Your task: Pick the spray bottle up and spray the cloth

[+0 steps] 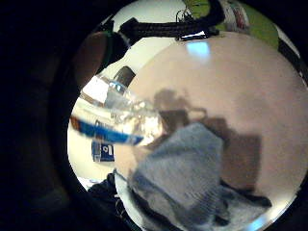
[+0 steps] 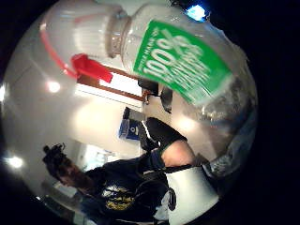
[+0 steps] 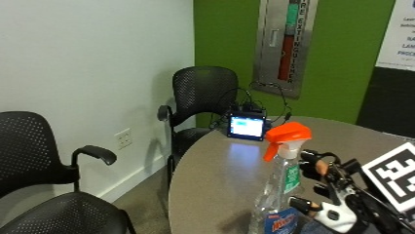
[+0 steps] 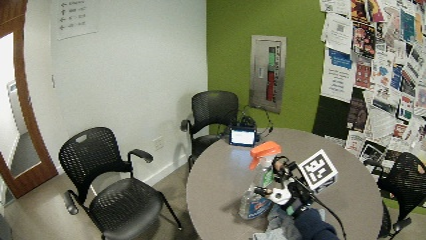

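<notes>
A clear spray bottle (image 3: 282, 180) with an orange trigger head, a green label and a blue label low down stands up from the near part of the round table (image 3: 220, 170). My gloved right hand (image 3: 330, 195) is at its right side, fingers curled round the body. In the wide outside view the spray bottle (image 4: 258, 185) leans slightly, the hand (image 4: 286, 187) grips it, and a grey cloth (image 4: 279, 229) lies crumpled below at the table's near edge. The little finger side palm view shows the cloth (image 1: 187, 178) under the bottle (image 1: 122, 115). The bottle (image 2: 183, 65) fills the thumb side palm view. Whether its base touches the table is hidden.
A small lit screen (image 3: 246, 126) with cables stands at the table's far edge. A black chair (image 3: 201, 97) is behind it by the green wall, and more black chairs (image 4: 106, 170) stand left of the table.
</notes>
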Demonstrator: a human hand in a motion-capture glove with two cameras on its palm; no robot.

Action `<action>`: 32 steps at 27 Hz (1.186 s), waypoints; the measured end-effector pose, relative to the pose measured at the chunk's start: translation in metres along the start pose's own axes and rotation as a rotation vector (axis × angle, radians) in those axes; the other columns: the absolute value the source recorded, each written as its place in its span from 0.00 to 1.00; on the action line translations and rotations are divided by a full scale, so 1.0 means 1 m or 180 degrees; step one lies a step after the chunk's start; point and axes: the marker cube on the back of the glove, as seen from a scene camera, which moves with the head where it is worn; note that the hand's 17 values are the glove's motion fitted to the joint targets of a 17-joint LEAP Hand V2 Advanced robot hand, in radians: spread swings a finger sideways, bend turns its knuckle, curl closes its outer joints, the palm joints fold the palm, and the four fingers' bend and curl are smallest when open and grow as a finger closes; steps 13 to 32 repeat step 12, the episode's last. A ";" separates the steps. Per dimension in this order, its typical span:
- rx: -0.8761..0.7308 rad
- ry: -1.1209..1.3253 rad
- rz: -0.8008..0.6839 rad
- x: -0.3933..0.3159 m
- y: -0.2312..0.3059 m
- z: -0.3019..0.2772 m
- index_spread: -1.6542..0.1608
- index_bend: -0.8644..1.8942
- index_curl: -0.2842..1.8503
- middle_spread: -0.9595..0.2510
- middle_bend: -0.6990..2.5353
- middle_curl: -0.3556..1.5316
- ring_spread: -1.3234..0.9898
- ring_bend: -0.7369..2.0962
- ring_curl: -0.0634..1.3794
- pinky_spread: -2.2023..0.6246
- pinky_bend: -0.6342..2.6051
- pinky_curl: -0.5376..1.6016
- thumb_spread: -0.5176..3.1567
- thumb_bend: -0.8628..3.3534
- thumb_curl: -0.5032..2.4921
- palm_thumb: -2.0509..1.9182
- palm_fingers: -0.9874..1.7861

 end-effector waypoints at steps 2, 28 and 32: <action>0.0019 -0.0223 -0.0141 -0.004 -0.011 -0.007 0.71 0.33 0.28 0.68 0.29 0.43 0.50 0.39 0.33 0.79 0.35 0.43 0.40 0.19 0.33 0.67 0.52; 0.0116 0.0549 -0.0297 0.020 0.063 -0.076 0.69 0.37 0.26 0.72 0.29 0.42 0.52 0.37 0.28 0.84 0.32 0.41 0.42 0.20 0.31 0.65 0.55; 0.0116 0.0549 -0.0297 0.020 0.063 -0.076 0.69 0.37 0.26 0.72 0.29 0.42 0.52 0.37 0.28 0.84 0.32 0.41 0.42 0.20 0.31 0.65 0.55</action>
